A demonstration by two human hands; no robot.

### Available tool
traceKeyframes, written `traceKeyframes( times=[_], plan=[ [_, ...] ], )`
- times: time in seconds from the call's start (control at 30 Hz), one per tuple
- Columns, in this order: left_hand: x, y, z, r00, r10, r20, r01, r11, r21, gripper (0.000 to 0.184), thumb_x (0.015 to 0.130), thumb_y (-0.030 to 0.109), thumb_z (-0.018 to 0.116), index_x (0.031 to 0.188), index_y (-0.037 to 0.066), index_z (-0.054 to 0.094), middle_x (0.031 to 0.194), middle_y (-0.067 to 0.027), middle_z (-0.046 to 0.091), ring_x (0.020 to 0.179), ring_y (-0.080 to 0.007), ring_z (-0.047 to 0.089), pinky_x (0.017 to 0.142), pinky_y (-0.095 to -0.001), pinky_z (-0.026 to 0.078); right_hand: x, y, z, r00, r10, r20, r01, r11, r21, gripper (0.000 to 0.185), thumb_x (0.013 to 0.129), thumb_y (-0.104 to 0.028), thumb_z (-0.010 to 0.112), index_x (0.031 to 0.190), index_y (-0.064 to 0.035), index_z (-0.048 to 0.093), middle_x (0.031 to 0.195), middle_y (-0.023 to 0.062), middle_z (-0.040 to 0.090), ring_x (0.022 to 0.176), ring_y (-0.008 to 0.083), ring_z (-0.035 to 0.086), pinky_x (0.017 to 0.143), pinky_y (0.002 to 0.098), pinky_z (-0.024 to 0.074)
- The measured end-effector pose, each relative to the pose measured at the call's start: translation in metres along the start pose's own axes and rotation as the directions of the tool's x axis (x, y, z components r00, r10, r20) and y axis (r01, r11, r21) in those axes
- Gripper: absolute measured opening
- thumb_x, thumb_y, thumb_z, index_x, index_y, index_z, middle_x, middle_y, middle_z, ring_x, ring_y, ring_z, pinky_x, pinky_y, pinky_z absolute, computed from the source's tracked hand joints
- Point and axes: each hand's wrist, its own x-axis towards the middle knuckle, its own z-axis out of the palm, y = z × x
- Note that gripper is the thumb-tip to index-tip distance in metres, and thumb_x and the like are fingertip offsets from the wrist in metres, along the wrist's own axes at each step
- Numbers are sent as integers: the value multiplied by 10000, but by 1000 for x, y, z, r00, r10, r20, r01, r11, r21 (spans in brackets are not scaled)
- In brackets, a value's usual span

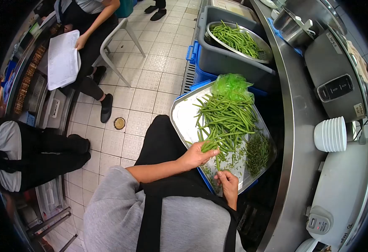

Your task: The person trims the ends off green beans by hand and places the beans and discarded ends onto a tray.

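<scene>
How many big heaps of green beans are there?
2: one heap in the metal bowl inside the grey tub, another heap in the tray at the left hand. Others may be hidden.

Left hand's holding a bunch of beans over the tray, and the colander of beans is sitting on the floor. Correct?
Not quite: the colander sits in the gray tub, not on the floor, per the head view. The left hand does hold beans over the tray.
</scene>
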Motion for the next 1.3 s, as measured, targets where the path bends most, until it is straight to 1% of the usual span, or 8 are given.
traceKeyframes(
  times=[0.3,0.47,0.6,0.7,0.9,0.97,1.1,1.3],
  plan=[
    [-3,6,10,992,26,120,-31,999,37,183,962,224,574,988,43,571,709,30,516,578,-39,398,515,-200,333,-1,9,-2,986,-157,57,155,987,32,202,912,-106,535,788,13,642,696,25,546,606,107,517,580,243,396],
    [-6,11,13,993,59,105,-64,997,47,210,966,267,561,996,59,566,840,18,614,662,-34,468,578,-197,384,11,29,-6,986,-110,-127,160,842,515,176,897,-130,542,798,-2,609,671,29,559,573,107,494,561,242,394],
    [1,11,7,998,-31,-58,21,986,-163,221,966,275,549,871,75,553,738,-7,578,673,-89,539,624,-244,440,15,37,-34,906,-87,-414,22,987,-158,186,889,-145,573,775,-7,623,708,60,601,587,192,550,570,320,438],
    [9,15,1,975,-163,-150,108,942,-318,204,964,237,545,840,76,529,697,-29,540,633,-153,581,627,-291,490,4,36,-49,819,-455,-349,32,644,-764,165,878,-150,595,796,-16,646,753,117,622,663,288,597,620,387,466],
    [115,85,-14,990,32,-134,-33,999,-5,183,933,259,588,969,88,536,673,-30,508,508,-124,478,441,-278,395,-1,40,-46,770,-531,-355,126,672,-730,89,852,-105,617,900,-46,663,805,156,621,752,353,609,676,427,483],
    [182,148,-6,938,334,-94,-330,942,56,242,894,283,647,947,77,530,694,-36,525,522,-149,493,496,-311,441,0,44,-48,761,-539,-360,138,677,-723,92,856,-109,612,899,-48,665,813,158,623,759,352,611,682,426,485],
    [244,252,20,956,259,-139,-285,934,-216,590,881,498,594,1258,61,472,1189,-162,517,1039,-302,549,889,-435,469,-2,44,-47,774,-505,-382,85,682,-727,102,860,-122,606,897,-49,668,825,162,626,768,355,612,690,427,486],
    [229,197,-7,815,486,-316,-442,873,206,667,909,534,522,1324,16,460,1233,-100,550,1127,-229,492,909,-419,434,-2,45,-47,767,-520,-375,90,666,-740,106,858,-131,614,884,-43,666,798,155,616,744,346,606,675,418,478]
  ],
)
